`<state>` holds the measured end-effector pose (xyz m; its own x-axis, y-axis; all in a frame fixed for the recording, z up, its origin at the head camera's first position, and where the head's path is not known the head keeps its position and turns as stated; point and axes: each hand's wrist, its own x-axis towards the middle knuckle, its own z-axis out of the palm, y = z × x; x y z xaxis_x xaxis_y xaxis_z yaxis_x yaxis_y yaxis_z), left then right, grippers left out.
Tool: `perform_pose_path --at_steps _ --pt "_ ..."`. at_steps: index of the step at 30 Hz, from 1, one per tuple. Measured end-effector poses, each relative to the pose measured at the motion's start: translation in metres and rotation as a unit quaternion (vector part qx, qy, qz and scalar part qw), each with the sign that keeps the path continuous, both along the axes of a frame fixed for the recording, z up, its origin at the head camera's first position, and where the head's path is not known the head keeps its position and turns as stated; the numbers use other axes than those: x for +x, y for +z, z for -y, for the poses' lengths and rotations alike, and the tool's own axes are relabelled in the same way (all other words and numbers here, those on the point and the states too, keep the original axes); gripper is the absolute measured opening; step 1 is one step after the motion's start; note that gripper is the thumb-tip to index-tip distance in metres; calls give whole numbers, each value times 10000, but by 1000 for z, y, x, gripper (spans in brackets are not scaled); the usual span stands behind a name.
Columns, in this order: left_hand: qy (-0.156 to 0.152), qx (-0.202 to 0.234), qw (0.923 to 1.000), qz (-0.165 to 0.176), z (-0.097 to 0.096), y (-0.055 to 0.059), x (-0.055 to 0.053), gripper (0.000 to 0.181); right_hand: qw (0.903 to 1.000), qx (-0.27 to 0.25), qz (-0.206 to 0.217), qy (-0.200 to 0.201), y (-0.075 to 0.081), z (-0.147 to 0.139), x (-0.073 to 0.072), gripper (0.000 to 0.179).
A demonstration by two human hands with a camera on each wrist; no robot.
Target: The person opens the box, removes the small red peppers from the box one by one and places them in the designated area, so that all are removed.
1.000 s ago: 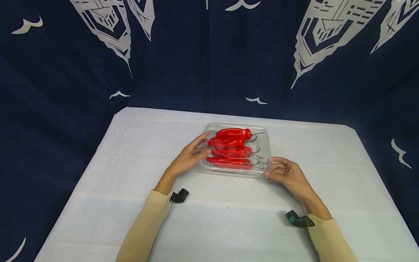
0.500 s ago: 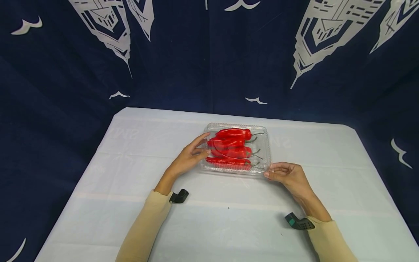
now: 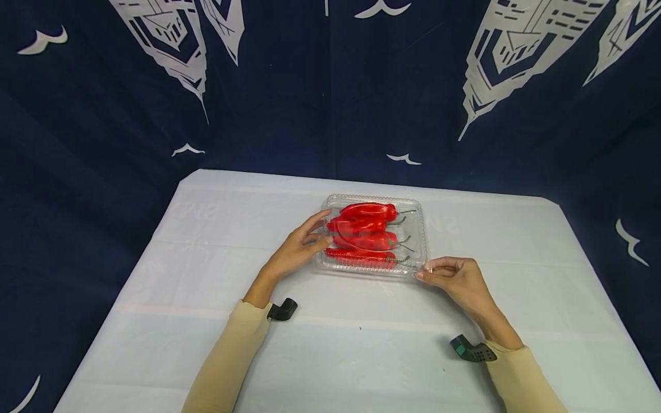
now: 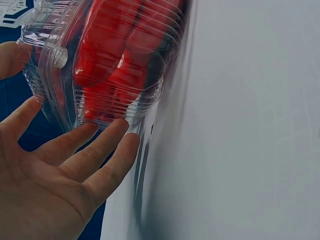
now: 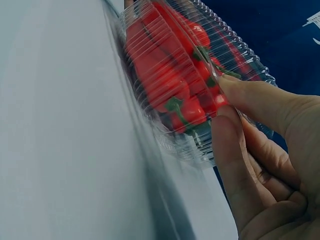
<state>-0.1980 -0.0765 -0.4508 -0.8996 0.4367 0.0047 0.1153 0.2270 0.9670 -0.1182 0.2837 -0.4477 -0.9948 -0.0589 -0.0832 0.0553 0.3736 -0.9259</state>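
A clear plastic clamshell container [image 3: 419, 229] with a ribbed rim lies on the white table, its lid down over several red peppers [image 3: 365, 226] with green stems. My left hand [image 3: 295, 246] is at the container's left end; in the left wrist view its fingers [image 4: 95, 155] stay spread and nearly straight, tips at the plastic wall. At the near right corner, my right hand [image 3: 458, 281] pinches the rim between thumb and forefinger. The right wrist view shows this pinch close up, the other fingers [image 5: 272, 150] bent behind. Whether the lid is latched I cannot tell.
The white tabletop [image 3: 330, 355] extends around the container, with a few tiny dark specks near the front. A dark blue curtain [image 3: 289, 115] with white prints hangs behind and beside the table. Black wrist cameras [image 3: 283, 310] sit at both sleeves.
My right hand has slid slightly towards the front along the container's right side, and its fingers have closed in at the near corner. The left hand and the container have stayed put.
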Motion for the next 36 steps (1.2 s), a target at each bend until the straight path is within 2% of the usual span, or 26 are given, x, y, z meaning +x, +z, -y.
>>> perform_pose_path --at_steps 7,16,21,24,28,32,36 --pt "-43 49 10000 71 0 2 0 66 9992 310 -232 71 -1 0 0 32" --pt "-84 77 9999 1 1 0 -1 65 9985 -6 -248 495 -3 -4 -3 26" --pt "-76 85 9999 -83 0 -1 -1 64 9967 -17 -398 701 -6 -5 -6 21" --pt "-95 88 9999 -113 -1 -2 -2 63 9964 -184 -480 681 -10 -5 -6 19" --pt "-119 80 9998 -159 -1 -3 -2 63 9947 -667 -533 565 -17 -4 -4 17" --pt "-101 58 9998 -154 0 -2 -2 64 9892 -1273 -573 448 -23 -4 0 12" --pt "-78 33 9999 -80 0 -2 -3 65 9836 -1663 -607 353 -26 -5 3 18"
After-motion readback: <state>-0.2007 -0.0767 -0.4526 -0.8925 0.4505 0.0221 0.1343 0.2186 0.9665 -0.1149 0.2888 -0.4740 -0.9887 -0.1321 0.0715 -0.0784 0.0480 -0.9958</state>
